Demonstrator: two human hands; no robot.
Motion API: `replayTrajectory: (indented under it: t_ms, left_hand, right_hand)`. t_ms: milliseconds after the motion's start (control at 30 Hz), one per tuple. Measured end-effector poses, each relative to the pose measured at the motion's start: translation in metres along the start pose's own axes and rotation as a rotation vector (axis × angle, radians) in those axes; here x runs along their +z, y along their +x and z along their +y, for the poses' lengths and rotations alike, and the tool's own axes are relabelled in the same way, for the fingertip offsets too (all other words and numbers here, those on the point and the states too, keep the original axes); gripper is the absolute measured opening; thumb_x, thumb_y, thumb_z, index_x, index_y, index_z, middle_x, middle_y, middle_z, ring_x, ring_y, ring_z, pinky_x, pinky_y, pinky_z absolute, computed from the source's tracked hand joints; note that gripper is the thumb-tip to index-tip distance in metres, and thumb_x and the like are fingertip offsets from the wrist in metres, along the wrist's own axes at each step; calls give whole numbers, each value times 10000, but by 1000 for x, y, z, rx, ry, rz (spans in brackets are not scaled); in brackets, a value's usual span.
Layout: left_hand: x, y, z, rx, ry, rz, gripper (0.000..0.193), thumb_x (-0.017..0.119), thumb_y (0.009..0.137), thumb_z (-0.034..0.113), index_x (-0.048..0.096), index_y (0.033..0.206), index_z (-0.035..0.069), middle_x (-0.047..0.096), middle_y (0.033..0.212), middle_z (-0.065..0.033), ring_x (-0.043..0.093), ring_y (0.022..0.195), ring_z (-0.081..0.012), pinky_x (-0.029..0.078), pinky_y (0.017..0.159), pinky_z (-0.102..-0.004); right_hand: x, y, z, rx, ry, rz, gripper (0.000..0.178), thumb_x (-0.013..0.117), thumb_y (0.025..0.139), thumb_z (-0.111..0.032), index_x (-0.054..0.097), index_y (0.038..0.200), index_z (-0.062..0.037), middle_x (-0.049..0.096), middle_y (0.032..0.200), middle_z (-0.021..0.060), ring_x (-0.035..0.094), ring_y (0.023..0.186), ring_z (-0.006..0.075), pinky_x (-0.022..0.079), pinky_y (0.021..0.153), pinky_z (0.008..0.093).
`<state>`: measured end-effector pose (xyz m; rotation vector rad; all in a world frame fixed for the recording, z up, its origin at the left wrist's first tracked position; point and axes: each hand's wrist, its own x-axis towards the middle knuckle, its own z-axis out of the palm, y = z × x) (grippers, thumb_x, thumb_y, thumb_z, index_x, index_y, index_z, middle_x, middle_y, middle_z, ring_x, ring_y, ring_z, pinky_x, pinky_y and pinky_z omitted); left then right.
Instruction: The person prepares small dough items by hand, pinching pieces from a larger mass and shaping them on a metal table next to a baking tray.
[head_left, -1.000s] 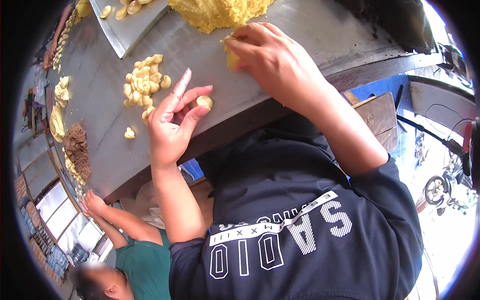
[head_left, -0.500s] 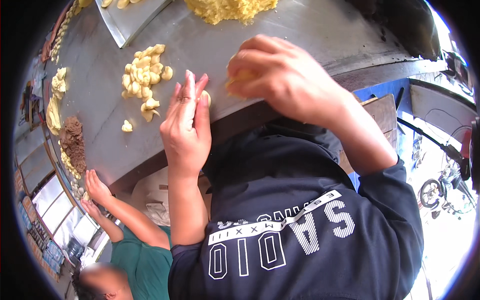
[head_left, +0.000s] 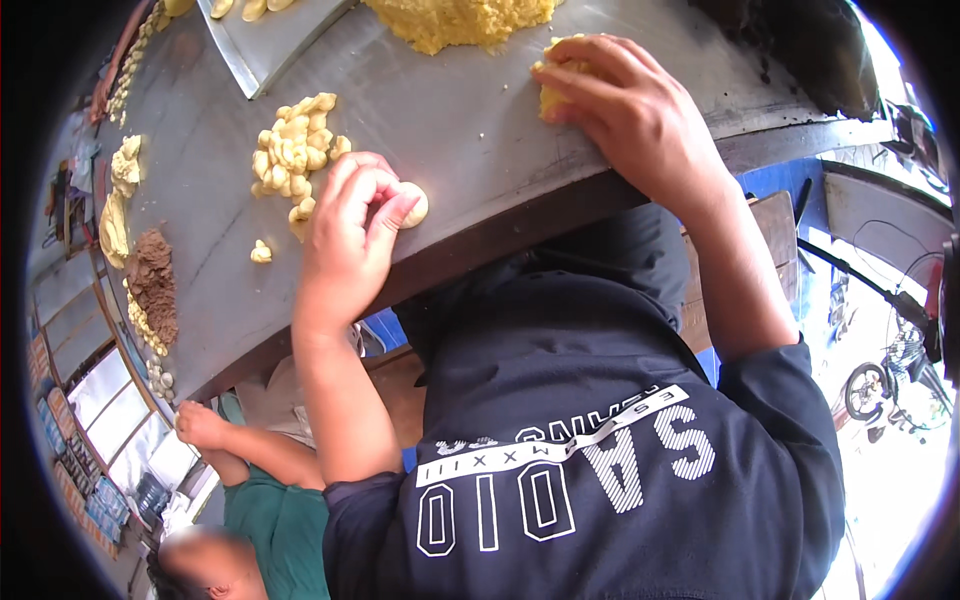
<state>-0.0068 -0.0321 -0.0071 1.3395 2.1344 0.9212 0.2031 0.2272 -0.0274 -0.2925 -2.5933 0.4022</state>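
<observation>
My left hand [head_left: 350, 225] is closed at the table's near edge, with thumb and fingertips on a smooth, pale dough ball [head_left: 414, 206]. Farther right, my right hand [head_left: 645, 120] curls around a yellow, crumbly lump [head_left: 552, 98], which rests on or just above the grey metal table [head_left: 450, 130]; its fingers partly cover the lump. Just beyond my left hand lies a pile of small pale dough pieces [head_left: 290, 150]. One small dough piece [head_left: 261, 252] sits apart from that pile, to the left.
A big yellow crumbly mound [head_left: 460, 22] stands at the far side, beside a metal tray [head_left: 250, 75] holding dough pieces. Brown paste [head_left: 152, 285] and pale dough [head_left: 115, 228] lie at the left. A co-worker's hand [head_left: 200, 425] is near the table's left end; a dark object [head_left: 800, 50] occupies the far right.
My right hand has moved right and away from me with the yellow lump. My left fingers, earlier stretched upright beside the dough ball, now curl onto it. The co-worker's hands have drawn together.
</observation>
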Motion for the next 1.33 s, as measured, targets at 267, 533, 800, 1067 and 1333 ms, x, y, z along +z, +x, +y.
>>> replayTrajectory:
  t_ms: [267, 533, 800, 1067, 1333]
  left_hand:
    - [27, 41, 20, 225, 842, 148, 197, 688, 1135, 254, 694, 1135, 58, 738, 901, -128, 729, 817, -283, 578, 739, -429]
    - [-15, -21, -24, 6, -202, 32, 223, 891, 991, 44, 731, 1146, 35, 807, 1244, -142, 782, 1032, -192, 648, 914, -354]
    - [-24, 20, -34, 124, -223, 544, 394, 788, 1108, 195, 729, 1462, 31, 650, 1598, -193, 721, 1333, -275, 532, 1193, -461]
    - [5, -20, -25, 195, 363, 302, 194, 885, 981, 178, 833, 1155, 108, 787, 1273, -54, 724, 1212, -289, 527, 1072, -448]
    - [24, -12, -5, 206, 547, 485, 483, 905, 961, 104, 764, 1423, 85, 818, 1345, -106, 751, 1285, -274, 550, 1152, -459]
  right_hand:
    - [-3, 12, -24, -51, -111, 1, 283, 853, 911, -212, 878, 1191, -181, 707, 1425, 65, 664, 1331, 325, 588, 1083, 471]
    - [-8, 1, -8, -159, -40, 62, 298, 864, 832, -98, 854, 1129, -127, 734, 1333, 92, 716, 1267, 338, 639, 1036, 448]
    - [14, 26, -18, -179, -49, 18, 199, 793, 949, -148, 790, 1145, -110, 748, 1218, 60, 732, 1175, 300, 639, 957, 417]
    - [-9, 10, -19, -51, 135, -159, 143, 844, 890, -79, 793, 1016, -124, 738, 1079, 40, 703, 1050, 289, 623, 903, 427]
    - [6, 27, -23, -162, -64, -147, 131, 745, 888, -124, 799, 1002, -158, 739, 1093, -10, 697, 1046, 240, 604, 967, 417]
